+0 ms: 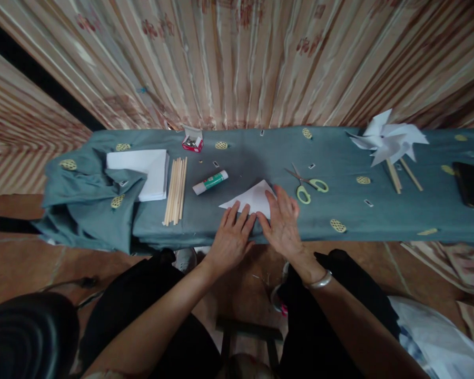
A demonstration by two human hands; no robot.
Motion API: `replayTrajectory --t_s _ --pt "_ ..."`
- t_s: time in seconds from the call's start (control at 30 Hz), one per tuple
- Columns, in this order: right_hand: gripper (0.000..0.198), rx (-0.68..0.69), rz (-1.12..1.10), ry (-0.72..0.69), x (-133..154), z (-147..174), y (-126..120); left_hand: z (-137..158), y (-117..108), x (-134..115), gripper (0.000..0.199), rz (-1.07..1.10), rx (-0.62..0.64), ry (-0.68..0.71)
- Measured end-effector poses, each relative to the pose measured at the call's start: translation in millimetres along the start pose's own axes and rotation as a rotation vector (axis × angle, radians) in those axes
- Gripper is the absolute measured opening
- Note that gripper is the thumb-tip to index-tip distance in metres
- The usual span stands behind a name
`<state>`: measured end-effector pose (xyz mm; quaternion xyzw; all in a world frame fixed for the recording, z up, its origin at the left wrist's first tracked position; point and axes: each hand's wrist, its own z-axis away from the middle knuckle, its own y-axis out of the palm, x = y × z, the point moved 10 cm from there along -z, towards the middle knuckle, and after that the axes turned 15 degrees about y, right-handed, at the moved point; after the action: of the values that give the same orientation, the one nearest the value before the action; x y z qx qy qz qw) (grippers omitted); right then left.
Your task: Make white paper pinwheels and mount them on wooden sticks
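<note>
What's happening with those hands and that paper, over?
Left hand, right hand: both touching white paper. Paper: triangular, on tablecloth. Scissors and glue stick close by, neither on the paper.

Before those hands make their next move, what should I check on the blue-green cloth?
1. White paper triangle steadied: ok, fingers of the left hand and right hand rest on it.
2. Metal scissors with light-green handles shut: not ok, the blades stand apart.
3. Green-and-white glue stick within the cloth's edges: ok.
4. Its cap tight: cannot tell.
5. Small red-and-white box closed: not ok, metal bits show inside.
</note>
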<state>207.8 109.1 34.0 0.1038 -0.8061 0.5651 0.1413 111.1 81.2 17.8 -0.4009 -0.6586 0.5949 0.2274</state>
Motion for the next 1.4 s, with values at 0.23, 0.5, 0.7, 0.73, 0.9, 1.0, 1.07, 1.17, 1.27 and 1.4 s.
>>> replayTrajectory --t_s 0.23,0.5,0.7,0.73,0.9,1.0,1.07,1.17,1.27,1.4 --pt "0.052 0.023 -0.031 0.112 -47 10 -10 3 0 1 0.063 -0.018 -0.004 0.015" --pt "0.051 0.053 -0.136 0.225 -93 19 -21 17 -4 13 0.065 -0.107 0.042 -0.112" --pt "0.049 0.047 -0.166 0.211 -93 19 -20 33 -9 26 0.064 -0.133 0.084 -0.158" --pt "0.048 0.040 -0.170 0.207 -93 19 -21 35 -10 27 0.063 -0.134 0.086 -0.156" --pt "0.042 0.000 -0.200 0.156 -84 14 -30 37 -14 29 0.062 -0.132 0.085 -0.106" --pt "0.041 -0.006 -0.197 0.113 -73 7 -32 37 -14 29 0.066 -0.138 0.080 -0.096" --pt "0.042 0.018 -0.158 0.098 -64 1 -26 37 -14 28 0.067 -0.139 0.079 -0.093" --pt "0.047 0.072 -0.091 0.105 -56 -6 -14 37 -12 27 0.069 -0.132 0.077 -0.095" --pt "0.047 0.092 -0.070 0.109 -49 -11 -7 37 -11 29 0.068 -0.121 0.061 -0.105" --pt "0.041 0.082 -0.138 0.123 -46 -18 -7 37 -13 29 0.067 -0.103 0.033 -0.108"
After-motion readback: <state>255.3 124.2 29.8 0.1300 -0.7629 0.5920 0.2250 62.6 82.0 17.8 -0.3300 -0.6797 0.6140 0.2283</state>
